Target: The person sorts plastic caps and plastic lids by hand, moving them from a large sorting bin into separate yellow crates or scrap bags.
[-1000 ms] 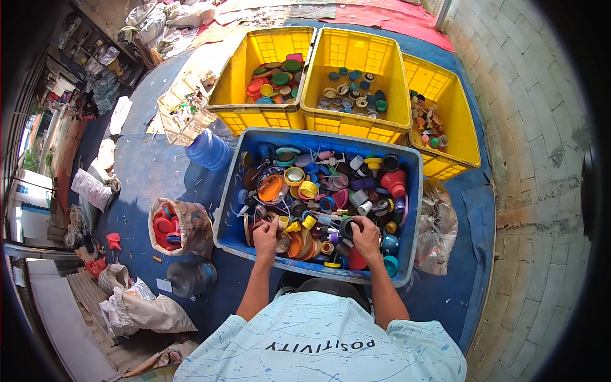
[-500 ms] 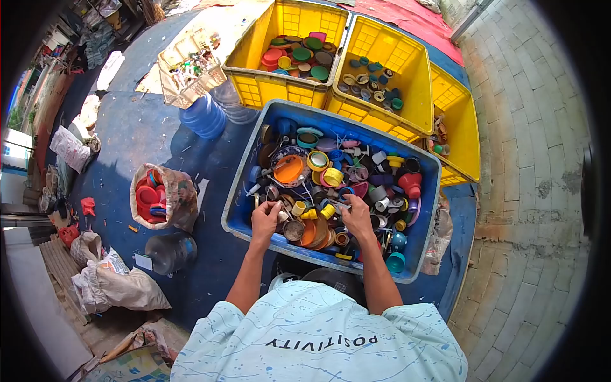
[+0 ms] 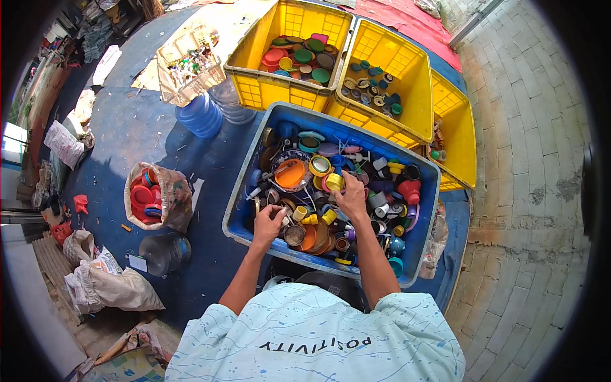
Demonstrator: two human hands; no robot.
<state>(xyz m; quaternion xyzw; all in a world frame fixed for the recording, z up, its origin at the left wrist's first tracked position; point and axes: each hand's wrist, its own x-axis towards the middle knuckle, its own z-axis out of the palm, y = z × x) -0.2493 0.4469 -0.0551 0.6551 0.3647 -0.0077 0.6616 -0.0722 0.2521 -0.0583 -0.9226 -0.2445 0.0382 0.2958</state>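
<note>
A blue crate [image 3: 237,224] in front of me holds a heap of mixed plastic caps and lids. My left hand [image 3: 267,225] is over its near left part, thumb and fingers pinched together; a small pale bit shows at the fingertips, too small to name. Beside it lie a round clear-grey lid [image 3: 294,235] and a small yellow cap [image 3: 299,213]. My right hand [image 3: 352,197] reaches deeper into the heap, fingers stretched out next to a yellow cap [image 3: 333,182]. Further left are an orange lid [image 3: 289,172] and a yellow-rimmed cap [image 3: 319,165]; a red funnel-shaped piece [image 3: 409,190] lies to the right.
Yellow crates [image 3: 280,92] with sorted lids stand behind the blue crate. A pale basket [image 3: 184,89] rests by blue water jugs [image 3: 200,116]. On the left are a sack of red caps [image 3: 175,197], a dark jug [image 3: 167,253] and white sacks [image 3: 121,290]. A block wall [image 3: 528,191] runs along the right.
My right hand has moved forward and slightly left, from the near middle of the heap to the yellow cap, its fingers now extended. My left hand stays nearly in place. The view has shifted slightly.
</note>
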